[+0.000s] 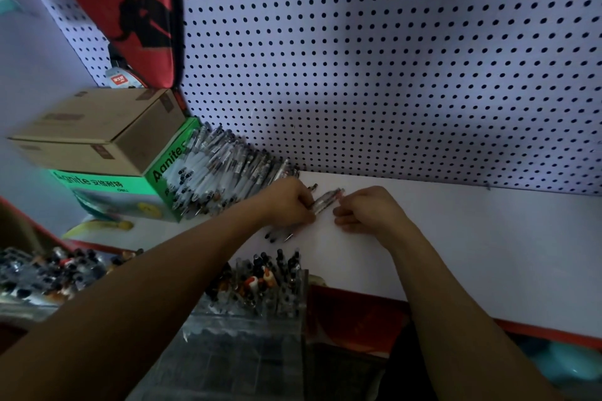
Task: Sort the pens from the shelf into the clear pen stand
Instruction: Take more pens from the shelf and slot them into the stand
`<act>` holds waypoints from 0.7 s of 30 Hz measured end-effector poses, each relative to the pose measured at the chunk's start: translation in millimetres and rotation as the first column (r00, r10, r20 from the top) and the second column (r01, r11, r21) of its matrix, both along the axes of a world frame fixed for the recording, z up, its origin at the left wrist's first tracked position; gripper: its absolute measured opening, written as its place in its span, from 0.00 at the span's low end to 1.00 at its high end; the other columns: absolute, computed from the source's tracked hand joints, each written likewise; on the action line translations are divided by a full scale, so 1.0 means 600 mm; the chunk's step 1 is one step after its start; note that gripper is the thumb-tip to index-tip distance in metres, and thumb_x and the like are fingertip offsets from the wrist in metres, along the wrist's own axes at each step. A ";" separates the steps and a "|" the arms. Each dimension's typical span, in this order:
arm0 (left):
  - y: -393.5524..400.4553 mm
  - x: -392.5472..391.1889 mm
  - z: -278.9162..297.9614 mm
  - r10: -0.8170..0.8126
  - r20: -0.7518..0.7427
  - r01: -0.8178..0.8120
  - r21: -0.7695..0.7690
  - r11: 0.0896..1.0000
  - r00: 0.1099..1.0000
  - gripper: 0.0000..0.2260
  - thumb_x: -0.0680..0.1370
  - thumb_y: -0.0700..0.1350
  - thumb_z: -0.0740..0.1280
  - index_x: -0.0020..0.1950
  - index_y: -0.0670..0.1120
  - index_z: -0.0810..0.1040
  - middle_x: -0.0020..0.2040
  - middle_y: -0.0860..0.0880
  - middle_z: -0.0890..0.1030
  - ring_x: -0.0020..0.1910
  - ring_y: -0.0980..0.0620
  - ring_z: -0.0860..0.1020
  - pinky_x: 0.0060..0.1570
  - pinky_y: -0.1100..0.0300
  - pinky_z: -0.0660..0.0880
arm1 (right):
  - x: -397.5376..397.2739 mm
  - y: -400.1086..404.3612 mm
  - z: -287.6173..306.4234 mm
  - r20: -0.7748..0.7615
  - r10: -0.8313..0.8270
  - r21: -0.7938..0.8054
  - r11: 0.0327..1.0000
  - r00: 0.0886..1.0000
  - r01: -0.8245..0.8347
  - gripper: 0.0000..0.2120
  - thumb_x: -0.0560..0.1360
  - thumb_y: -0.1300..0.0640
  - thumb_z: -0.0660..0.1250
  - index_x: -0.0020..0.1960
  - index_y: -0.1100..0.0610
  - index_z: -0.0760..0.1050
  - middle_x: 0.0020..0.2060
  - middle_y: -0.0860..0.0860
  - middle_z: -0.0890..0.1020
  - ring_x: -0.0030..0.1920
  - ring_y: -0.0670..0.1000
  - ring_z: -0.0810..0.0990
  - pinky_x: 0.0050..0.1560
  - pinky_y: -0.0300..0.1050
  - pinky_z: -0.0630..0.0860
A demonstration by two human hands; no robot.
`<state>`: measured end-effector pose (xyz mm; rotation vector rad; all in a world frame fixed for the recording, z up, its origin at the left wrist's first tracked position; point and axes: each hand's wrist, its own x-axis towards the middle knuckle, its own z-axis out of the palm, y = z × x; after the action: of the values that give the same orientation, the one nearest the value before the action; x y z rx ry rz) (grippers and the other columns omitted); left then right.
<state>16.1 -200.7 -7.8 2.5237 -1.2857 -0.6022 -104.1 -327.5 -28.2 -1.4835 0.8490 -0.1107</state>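
A big heap of clear-barrelled pens (221,169) lies on the white shelf (472,238), leaning against a green box. My left hand (286,202) grips a small bunch of pens (325,200) at the heap's right end; their tips poke out below the hand. My right hand (368,210) sits just right of the bunch, fingers curled, its fingertips at the pens' upper ends. The clear pen stand (260,290) stands below the shelf's front edge, with several pens upright in it.
A green Agnite box (130,192) with a cardboard box (97,130) on top stands at the shelf's left. A white pegboard (391,58) backs the shelf. A red bag (130,10) hangs top left. More pen stands (49,273) sit at the lower left.
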 end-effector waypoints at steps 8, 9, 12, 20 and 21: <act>0.023 0.007 0.021 0.075 -0.347 -0.128 -0.132 0.983 0.935 0.04 0.76 0.40 0.72 0.42 0.47 0.84 0.34 0.50 0.81 0.33 0.56 0.77 0.36 0.64 0.75 | -0.005 -0.005 0.002 0.266 0.046 0.159 0.983 0.963 -0.091 0.11 0.77 0.56 0.70 0.57 0.59 0.80 0.50 0.54 0.85 0.49 0.53 0.84 0.45 0.43 0.81; 0.026 0.008 0.021 0.077 -0.367 -0.136 -0.138 0.981 0.927 0.04 0.76 0.41 0.72 0.42 0.47 0.84 0.35 0.50 0.81 0.34 0.56 0.78 0.37 0.64 0.75 | -0.004 -0.003 0.003 0.280 0.047 0.132 0.987 0.959 -0.087 0.10 0.78 0.56 0.70 0.56 0.59 0.80 0.49 0.54 0.85 0.48 0.52 0.84 0.44 0.43 0.80; 0.039 0.011 0.035 0.131 -0.398 -0.231 -0.215 0.949 0.908 0.02 0.77 0.42 0.71 0.45 0.45 0.82 0.40 0.46 0.82 0.38 0.51 0.79 0.37 0.63 0.78 | 0.000 0.001 0.008 0.332 -0.061 0.102 0.994 0.941 0.029 0.07 0.80 0.57 0.67 0.51 0.60 0.80 0.43 0.54 0.83 0.41 0.50 0.84 0.40 0.42 0.80; 0.133 -0.016 0.120 0.169 -0.625 -0.586 -0.555 0.590 0.762 0.06 0.80 0.40 0.65 0.57 0.44 0.77 0.44 0.44 0.84 0.34 0.51 0.79 0.36 0.61 0.78 | -0.017 0.053 0.061 0.504 -0.257 0.356 0.932 0.824 0.073 0.08 0.81 0.60 0.63 0.49 0.62 0.78 0.39 0.55 0.82 0.40 0.51 0.83 0.43 0.42 0.82; 0.151 -0.023 0.123 0.146 -0.669 -0.635 -0.579 0.511 0.729 0.06 0.81 0.40 0.65 0.57 0.44 0.77 0.44 0.44 0.84 0.33 0.52 0.78 0.35 0.61 0.77 | -0.018 0.070 0.068 0.522 -0.251 0.374 0.926 0.815 0.046 0.08 0.81 0.60 0.63 0.49 0.63 0.78 0.39 0.56 0.82 0.41 0.52 0.83 0.43 0.42 0.82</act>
<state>2.6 -109.9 66.2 1.6015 -0.4818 -0.4389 -115.0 -285.3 12.7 -0.9623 0.4633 -0.4749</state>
